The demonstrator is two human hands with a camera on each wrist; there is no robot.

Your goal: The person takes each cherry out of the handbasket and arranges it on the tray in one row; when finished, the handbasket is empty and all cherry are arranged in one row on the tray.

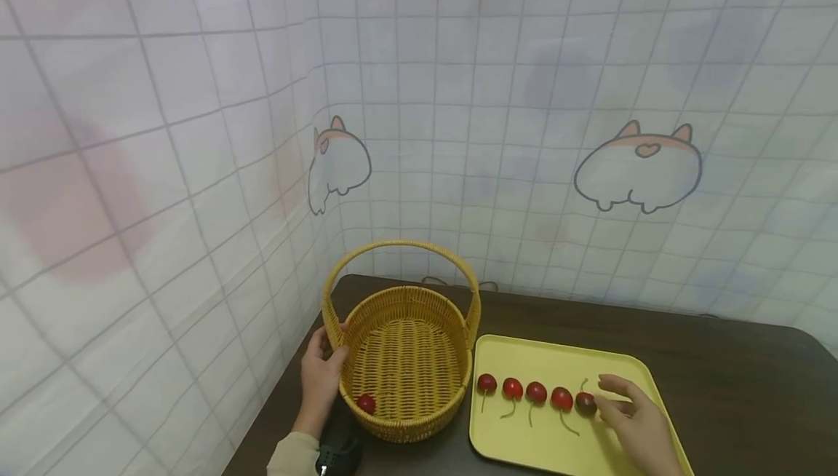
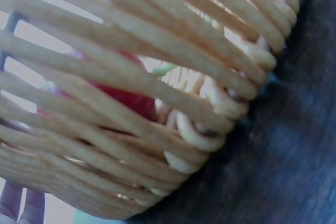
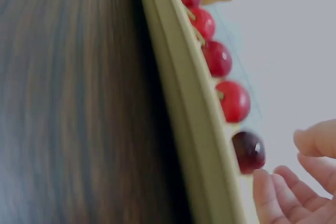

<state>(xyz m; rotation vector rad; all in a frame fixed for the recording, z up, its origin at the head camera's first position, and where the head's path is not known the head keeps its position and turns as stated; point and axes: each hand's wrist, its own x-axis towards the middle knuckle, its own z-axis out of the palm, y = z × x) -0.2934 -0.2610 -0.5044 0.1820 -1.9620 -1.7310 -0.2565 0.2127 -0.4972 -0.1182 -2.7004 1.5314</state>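
Observation:
On the left stands a yellow wicker basket (image 1: 407, 359) with a tall arched handle; a single red cherry (image 1: 366, 404) lies inside at its near left. My left hand (image 1: 321, 374) grips the basket's left rim at the foot of the handle, thumb toward the inside. Through the woven wall, the left wrist view shows that cherry's red patch (image 2: 126, 98). Several cherries with stems lie in a row on a yellow tray (image 1: 524, 443). My right hand (image 1: 635, 421) is at the row's right end, fingers spread from the thumb, beside the darkest cherry (image 3: 249, 152); contact is unclear.
The tray and basket stand side by side on a dark wooden table (image 1: 753, 381). Behind and to the left hangs a white gridded cloth (image 1: 497, 134) with cartoon animals. A dark band (image 1: 339, 454) is around the left wrist.

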